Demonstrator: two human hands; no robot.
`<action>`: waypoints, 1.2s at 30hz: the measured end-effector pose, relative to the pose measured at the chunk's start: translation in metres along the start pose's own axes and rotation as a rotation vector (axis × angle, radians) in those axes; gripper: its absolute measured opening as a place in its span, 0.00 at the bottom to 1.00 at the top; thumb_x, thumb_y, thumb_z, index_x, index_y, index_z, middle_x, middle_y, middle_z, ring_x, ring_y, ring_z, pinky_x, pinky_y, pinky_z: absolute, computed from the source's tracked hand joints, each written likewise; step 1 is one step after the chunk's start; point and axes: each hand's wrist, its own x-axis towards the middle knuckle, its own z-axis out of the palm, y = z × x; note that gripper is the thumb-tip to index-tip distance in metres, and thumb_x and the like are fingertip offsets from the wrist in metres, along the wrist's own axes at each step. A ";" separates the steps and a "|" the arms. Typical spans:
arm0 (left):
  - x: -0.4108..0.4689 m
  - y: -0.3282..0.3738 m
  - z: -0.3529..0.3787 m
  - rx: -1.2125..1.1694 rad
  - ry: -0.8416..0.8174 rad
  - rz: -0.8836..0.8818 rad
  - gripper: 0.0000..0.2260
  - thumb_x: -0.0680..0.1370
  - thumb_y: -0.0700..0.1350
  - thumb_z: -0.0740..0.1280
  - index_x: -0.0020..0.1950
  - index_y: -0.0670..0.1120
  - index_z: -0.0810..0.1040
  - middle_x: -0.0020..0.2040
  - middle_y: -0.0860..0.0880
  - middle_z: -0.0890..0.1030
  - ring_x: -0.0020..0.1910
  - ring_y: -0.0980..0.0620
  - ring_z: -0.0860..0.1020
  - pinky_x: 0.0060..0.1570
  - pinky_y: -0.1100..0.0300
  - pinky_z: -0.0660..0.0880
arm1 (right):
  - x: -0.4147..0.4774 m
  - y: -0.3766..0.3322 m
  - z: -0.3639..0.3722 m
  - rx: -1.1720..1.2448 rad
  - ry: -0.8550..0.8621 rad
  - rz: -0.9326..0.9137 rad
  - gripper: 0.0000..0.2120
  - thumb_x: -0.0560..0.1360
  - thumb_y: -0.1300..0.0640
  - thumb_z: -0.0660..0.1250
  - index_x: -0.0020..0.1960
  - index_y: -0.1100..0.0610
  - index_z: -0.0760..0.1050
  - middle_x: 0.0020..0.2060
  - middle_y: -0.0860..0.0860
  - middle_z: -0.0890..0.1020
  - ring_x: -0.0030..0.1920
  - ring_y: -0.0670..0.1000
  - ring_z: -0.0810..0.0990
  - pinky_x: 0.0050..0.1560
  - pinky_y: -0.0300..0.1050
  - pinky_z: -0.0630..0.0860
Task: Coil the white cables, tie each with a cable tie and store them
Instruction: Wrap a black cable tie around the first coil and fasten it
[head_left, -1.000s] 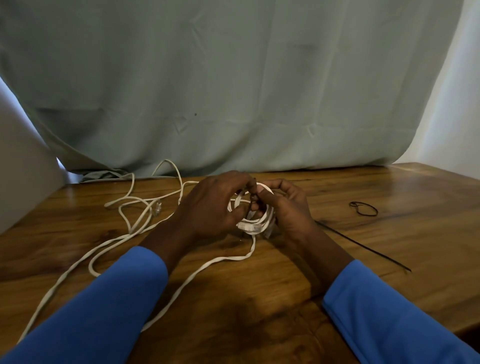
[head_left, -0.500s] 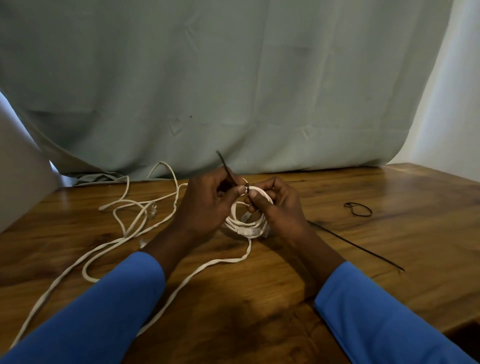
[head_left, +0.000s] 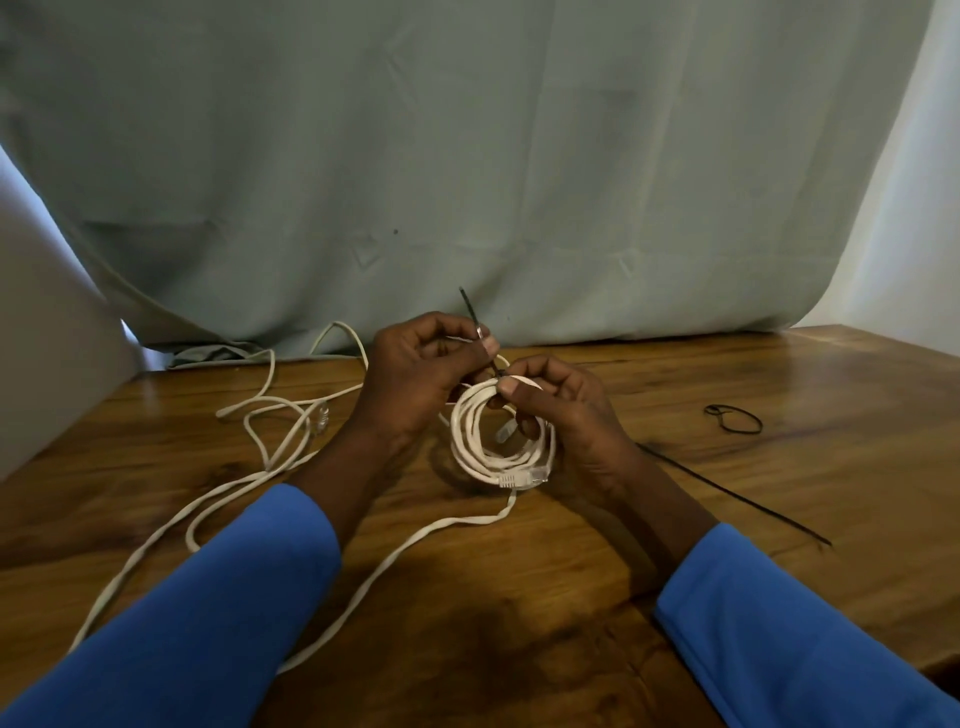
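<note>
At table centre, coil, tie pinched, edges apart

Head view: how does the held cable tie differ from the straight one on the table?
The held tie is pinched by the left hand, tail pointing up; the spare tie lies flat on the table, untouched. The held tie meets the white coil; the spare tie binds nothing. Both are thin and black.

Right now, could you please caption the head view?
Left hand pinches the black cable tie while the right hand holds the coiled white cable over a wooden table.
</note>
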 end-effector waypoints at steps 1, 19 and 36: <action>0.000 0.001 0.002 -0.046 0.015 -0.038 0.12 0.74 0.37 0.78 0.56 0.43 0.83 0.39 0.41 0.86 0.36 0.47 0.85 0.41 0.53 0.82 | -0.001 -0.002 0.001 0.033 -0.003 0.015 0.05 0.73 0.63 0.75 0.48 0.59 0.81 0.40 0.58 0.86 0.34 0.49 0.82 0.36 0.41 0.78; -0.006 -0.012 0.004 -0.040 -0.267 -0.156 0.08 0.76 0.37 0.74 0.52 0.47 0.89 0.48 0.41 0.88 0.44 0.43 0.85 0.47 0.48 0.83 | 0.001 -0.018 -0.009 0.074 0.084 -0.016 0.10 0.71 0.59 0.73 0.51 0.59 0.79 0.40 0.53 0.85 0.37 0.48 0.83 0.39 0.42 0.82; -0.005 -0.007 -0.002 -0.012 -0.283 -0.295 0.07 0.77 0.38 0.74 0.53 0.37 0.86 0.43 0.37 0.87 0.38 0.46 0.86 0.40 0.58 0.82 | 0.010 0.011 -0.021 -0.655 0.220 -0.461 0.07 0.76 0.62 0.76 0.53 0.57 0.81 0.44 0.51 0.86 0.45 0.49 0.86 0.45 0.51 0.83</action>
